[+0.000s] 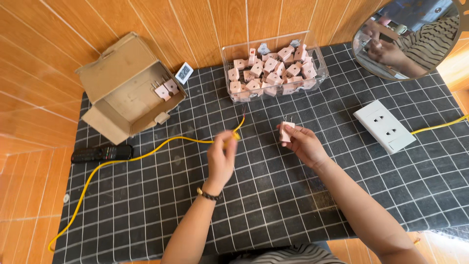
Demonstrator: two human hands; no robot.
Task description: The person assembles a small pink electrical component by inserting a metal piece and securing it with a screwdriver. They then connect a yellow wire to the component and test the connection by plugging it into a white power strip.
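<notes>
My left hand [221, 157] pinches the free end of a yellow cable [146, 155], whose bare tip points up toward the back of the table. My right hand [302, 143] holds a small pink plug [286, 130] upright, prongs up, a short way right of the cable end. The two hands are apart over the dark gridded mat [273, 195]. A dark beaded band sits on my left wrist.
A clear plastic bin [273, 93] with several pink plugs stands at the back. An open cardboard box [128, 90] with two plugs lies back left, a black remote [101, 153] beside it. A white wall socket [384, 125] with a yellow lead sits right. A round mirror [408, 36] is at the back right.
</notes>
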